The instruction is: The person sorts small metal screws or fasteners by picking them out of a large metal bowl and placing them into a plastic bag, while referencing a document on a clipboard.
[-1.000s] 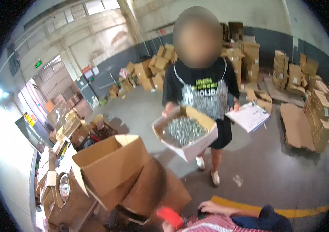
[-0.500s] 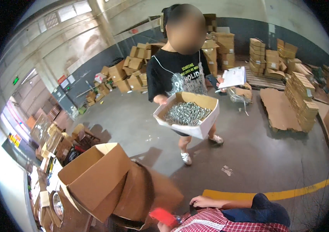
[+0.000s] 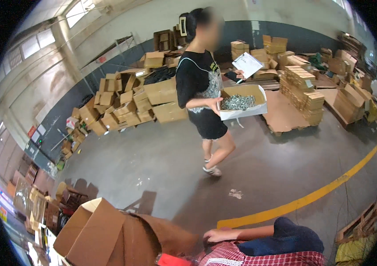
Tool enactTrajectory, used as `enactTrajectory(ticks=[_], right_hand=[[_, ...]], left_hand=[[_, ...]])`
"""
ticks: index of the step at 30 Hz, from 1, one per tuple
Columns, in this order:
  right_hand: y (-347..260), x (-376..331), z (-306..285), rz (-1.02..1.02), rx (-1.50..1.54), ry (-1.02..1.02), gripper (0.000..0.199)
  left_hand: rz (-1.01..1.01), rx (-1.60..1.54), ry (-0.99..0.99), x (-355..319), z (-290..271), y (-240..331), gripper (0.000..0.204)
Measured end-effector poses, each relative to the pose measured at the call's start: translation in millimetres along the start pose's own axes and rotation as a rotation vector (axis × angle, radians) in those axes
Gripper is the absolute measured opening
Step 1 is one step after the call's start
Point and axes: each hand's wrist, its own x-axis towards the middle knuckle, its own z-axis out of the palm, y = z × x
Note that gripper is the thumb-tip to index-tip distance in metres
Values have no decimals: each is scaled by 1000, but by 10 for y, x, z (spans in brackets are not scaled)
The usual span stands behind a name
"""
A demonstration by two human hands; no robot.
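I take the open carton as my landmark. The red piece is to its right, at the very bottom of my view and partly cut off. What shows looks smooth and straight-edged, so I judge it stiff, light and perhaps slippery, probably plastic and not very fragile. I would take it by its long sides and squeeze moderately, though whatever it joins below the frame is hidden from me.

My right grip is farther right of the carton, reaching across the checked garment from the dark sleeve. Its fingertips are hidden, so I cannot tell whether it is closed on anything. My left grip is out of view; I cannot say whether it has hold of the red piece.

The carton itself should handle as light cardboard with walls that give; I would pinch a rim rather than push a flat panel. Well beyond it and to its right, a co-worker carries a shallow box of metal fasteners, likely heavy for its size and best supported from beneath.
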Motion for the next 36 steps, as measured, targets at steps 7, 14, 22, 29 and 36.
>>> enactTrajectory(ticks=[7,14,22,29,36], right_hand=[[-154,103,83,-26,-72,-136,26],[163,510,670,-133,-92,-609,31],[-619,575,1291,45,-147,-754,31],[-176,888,1715,142,-200,-800,29],[-837,1219,2983,381,-557,-668,21]], left_hand=[[39,-67,54,96,26,-80,13],[392,-465,456,-910,-1184,-1080,15],[145,-375,1045,-2084,-1571,-538,23],[372,-502,1238,-2129,-2846,-608,46],[81,-114,1310,-1964,-5143,-687,34]])
